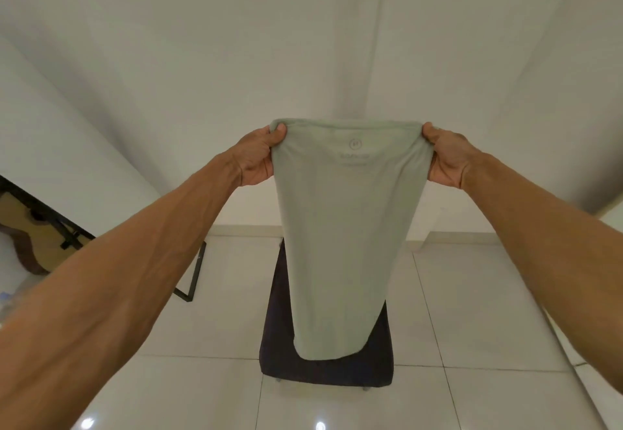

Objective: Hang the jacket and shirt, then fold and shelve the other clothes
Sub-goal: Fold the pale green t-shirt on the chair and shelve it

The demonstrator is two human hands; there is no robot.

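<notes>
- Nearest to me are my two forearms, reaching out and up from the bottom corners of the head view; both are bare, and they sit at about the same height.
- My left hand [258,156] pinches the top left corner of the pale green garment [344,244], thumb on the near face and the other fingers [277,133] curled behind the hem.
- My right hand [446,156] does the same on the top right corner, fingers pressed together on the cloth, so both hands are closed on the one garment.
- The garment hangs straight down between the hands, its long axis vertical, top edge stretched taut and level from one pinch to the other; neither hand is nearer than the other.
- Its lower end narrows and dangles free, with a faint printed mark near the top; I think it is already doubled lengthwise, though the flat lighting makes that hard to confirm.
- Below and behind it lies one dark cloth piece [323,359] on the tiled floor [472,311]; the hanging end overlaps it in view, and I cannot tell whether they touch.
- Further left, one black frame [194,271] and one guitar [33,241] stand by the wall.
- Count: two hands, one green garment, one dark piece.
- My judgement: the coming fold means lowering the garment straight down.
</notes>
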